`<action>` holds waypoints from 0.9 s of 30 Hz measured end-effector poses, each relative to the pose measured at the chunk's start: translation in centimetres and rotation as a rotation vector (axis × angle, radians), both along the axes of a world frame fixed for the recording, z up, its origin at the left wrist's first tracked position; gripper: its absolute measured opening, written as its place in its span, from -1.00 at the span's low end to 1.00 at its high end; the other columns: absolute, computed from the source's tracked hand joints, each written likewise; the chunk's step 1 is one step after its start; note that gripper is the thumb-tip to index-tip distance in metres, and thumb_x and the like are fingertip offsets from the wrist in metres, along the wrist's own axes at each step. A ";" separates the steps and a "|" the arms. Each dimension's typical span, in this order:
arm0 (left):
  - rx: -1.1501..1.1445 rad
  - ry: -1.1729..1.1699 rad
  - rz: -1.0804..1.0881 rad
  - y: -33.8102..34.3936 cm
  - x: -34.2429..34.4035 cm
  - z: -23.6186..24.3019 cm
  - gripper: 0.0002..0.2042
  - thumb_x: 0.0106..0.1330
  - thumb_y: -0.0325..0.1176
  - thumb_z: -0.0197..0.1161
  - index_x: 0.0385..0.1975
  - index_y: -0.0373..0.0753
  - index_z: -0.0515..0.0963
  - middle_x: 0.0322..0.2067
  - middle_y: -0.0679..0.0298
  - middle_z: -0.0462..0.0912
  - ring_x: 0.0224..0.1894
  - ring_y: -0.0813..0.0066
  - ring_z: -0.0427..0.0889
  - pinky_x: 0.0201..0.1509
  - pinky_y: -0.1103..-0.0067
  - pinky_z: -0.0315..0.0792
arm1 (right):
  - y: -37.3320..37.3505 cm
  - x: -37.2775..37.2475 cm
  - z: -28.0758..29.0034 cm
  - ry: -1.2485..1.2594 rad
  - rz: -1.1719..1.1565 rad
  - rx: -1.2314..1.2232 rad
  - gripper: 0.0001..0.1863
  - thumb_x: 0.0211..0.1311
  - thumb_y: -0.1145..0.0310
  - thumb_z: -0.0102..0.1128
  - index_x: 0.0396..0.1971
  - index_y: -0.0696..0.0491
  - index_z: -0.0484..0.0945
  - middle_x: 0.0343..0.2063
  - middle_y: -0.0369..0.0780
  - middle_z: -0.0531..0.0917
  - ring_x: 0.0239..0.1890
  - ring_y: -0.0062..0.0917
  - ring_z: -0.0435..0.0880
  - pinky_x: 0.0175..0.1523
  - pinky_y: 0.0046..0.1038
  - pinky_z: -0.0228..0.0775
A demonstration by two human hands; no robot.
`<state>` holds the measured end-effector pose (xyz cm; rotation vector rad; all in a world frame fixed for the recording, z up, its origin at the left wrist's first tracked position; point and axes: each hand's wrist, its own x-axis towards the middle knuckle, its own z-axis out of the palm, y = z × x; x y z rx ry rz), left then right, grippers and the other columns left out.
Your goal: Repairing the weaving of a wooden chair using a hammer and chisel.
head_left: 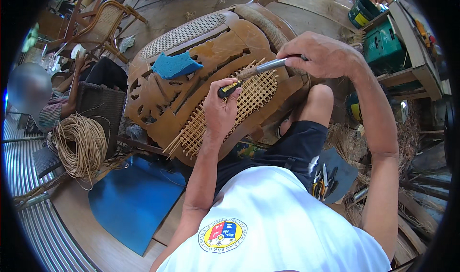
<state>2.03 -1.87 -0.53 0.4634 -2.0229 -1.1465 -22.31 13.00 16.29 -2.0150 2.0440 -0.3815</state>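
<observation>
My left hand (221,110) is closed round a black-and-yellow tool handle (229,88), held above a woven cane panel (254,93); any blade is hidden. My right hand (322,55), raised at the right, grips a metal-shafted tool (271,66) whose brownish end reaches toward the black-and-yellow handle. I cannot tell whether the two tools touch. The open-weave panel sits in a brown carved wooden chair (211,51), and loose strand ends stick out at its lower left. A rough blue piece of foam or cloth (176,66) lies on the wood.
A coil of cane (79,145) rests at left, near another seated person (67,94). One more cane chair (103,25) stands behind. A blue sheet (139,200) covers boards at lower left. Pliers and other hand tools (325,182) lie beside my right thigh; a green crate (383,46) is shelved farther right.
</observation>
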 end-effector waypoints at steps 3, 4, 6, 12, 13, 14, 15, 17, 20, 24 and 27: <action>0.114 0.157 0.003 0.5 0.0 0.7 -0.77 0.43 -0.44 0.40 -0.03 -0.27 0.51 -0.08 0.19 0.78 -0.07 0.55 0.73 -0.02 0.58 0.61 | 0.5 -0.4 0.0 0.002 -0.042 -0.030 -0.69 0.49 0.29 0.19 0.02 0.19 0.66 -0.15 0.01 0.74 -0.09 -0.10 0.70 0.08 -0.22 0.52; 0.114 0.156 0.003 0.4 -0.2 0.7 -0.77 0.43 -0.44 0.40 -0.03 -0.27 0.51 -0.08 0.19 0.78 -0.07 0.55 0.73 -0.02 0.58 0.61 | 0.6 -0.5 0.0 -0.012 -0.092 -0.137 -0.69 0.49 0.29 0.20 0.02 0.19 0.67 -0.15 0.01 0.74 -0.08 -0.09 0.70 0.08 -0.21 0.52; 0.139 0.067 0.008 0.0 -1.0 0.4 -0.76 0.42 -0.45 0.41 -0.03 -0.27 0.51 -0.08 0.19 0.78 -0.05 0.55 0.73 0.02 0.57 0.61 | 0.3 -1.0 0.0 -0.018 -0.087 -0.134 -0.69 0.49 0.26 0.17 0.02 0.17 0.66 -0.17 0.01 0.74 -0.09 -0.09 0.70 0.08 -0.19 0.51; 0.049 0.087 -0.029 -0.1 -1.6 -1.2 -0.76 0.43 -0.43 0.41 -0.03 -0.28 0.51 -0.08 0.19 0.78 -0.05 0.55 0.72 0.04 0.57 0.61 | 0.3 -0.8 -0.3 0.053 0.014 -0.075 -0.69 0.49 0.30 0.20 0.04 0.19 0.66 -0.18 -0.02 0.75 -0.13 -0.12 0.70 0.05 -0.22 0.52; 0.049 0.084 -0.031 0.0 -1.5 -1.0 -0.76 0.43 -0.43 0.41 -0.03 -0.28 0.51 -0.08 0.19 0.78 -0.05 0.55 0.72 0.04 0.57 0.61 | 0.4 -0.8 0.0 0.062 0.055 0.042 -0.69 0.50 0.30 0.19 0.04 0.19 0.66 -0.18 -0.02 0.74 -0.14 -0.12 0.69 0.04 -0.22 0.51; 0.048 0.079 -0.022 0.2 -1.4 -0.8 -0.75 0.43 -0.42 0.41 -0.03 -0.28 0.51 -0.07 0.19 0.78 -0.05 0.56 0.72 0.03 0.57 0.61 | 0.5 -1.0 0.2 0.059 0.053 0.043 -0.69 0.50 0.30 0.19 0.04 0.19 0.66 -0.18 -0.02 0.74 -0.14 -0.12 0.69 0.04 -0.22 0.51; 0.047 0.075 -0.012 0.3 -1.3 -0.6 -0.75 0.43 -0.42 0.41 -0.03 -0.28 0.51 -0.07 0.19 0.78 -0.05 0.56 0.72 0.02 0.58 0.61 | 0.7 -1.3 0.4 0.051 0.001 0.040 -0.69 0.50 0.29 0.19 0.05 0.19 0.66 -0.19 -0.03 0.74 -0.16 -0.15 0.69 0.03 -0.23 0.51; 0.085 0.104 -0.009 0.3 -1.4 -0.1 -0.75 0.43 -0.41 0.41 -0.03 -0.28 0.51 -0.08 0.19 0.78 -0.06 0.57 0.72 0.01 0.58 0.61 | 0.8 -1.6 0.4 0.042 -0.054 0.038 -0.69 0.50 0.29 0.19 0.05 0.19 0.66 -0.19 -0.03 0.74 -0.17 -0.17 0.68 0.02 -0.25 0.51; 0.093 0.115 0.007 -0.1 -2.0 -0.2 -0.75 0.44 -0.39 0.41 -0.03 -0.29 0.51 -0.08 0.19 0.78 -0.07 0.58 0.72 0.00 0.58 0.61 | 0.4 -2.0 0.5 0.027 -0.156 -0.129 -0.69 0.52 0.22 0.18 0.04 0.11 0.68 -0.23 -0.05 0.75 -0.18 -0.23 0.72 0.01 -0.21 0.51; 0.110 0.107 -0.024 -0.5 -2.2 0.0 -0.76 0.45 -0.38 0.41 -0.04 -0.28 0.52 -0.10 0.19 0.79 -0.09 0.58 0.72 -0.01 0.59 0.61 | 0.6 -2.1 0.2 0.018 -0.087 -0.109 -0.68 0.52 0.22 0.18 0.05 0.13 0.67 -0.21 -0.05 0.76 -0.14 -0.21 0.72 0.04 -0.22 0.52; 0.066 0.104 -0.040 -0.5 -2.1 0.1 -0.76 0.45 -0.38 0.41 -0.04 -0.28 0.52 -0.10 0.19 0.79 -0.09 0.57 0.73 -0.01 0.58 0.61 | 0.9 -2.3 -0.8 0.064 -0.057 -0.209 -0.69 0.50 0.27 0.20 0.05 0.15 0.66 -0.17 -0.05 0.74 -0.13 -0.19 0.70 0.05 -0.27 0.50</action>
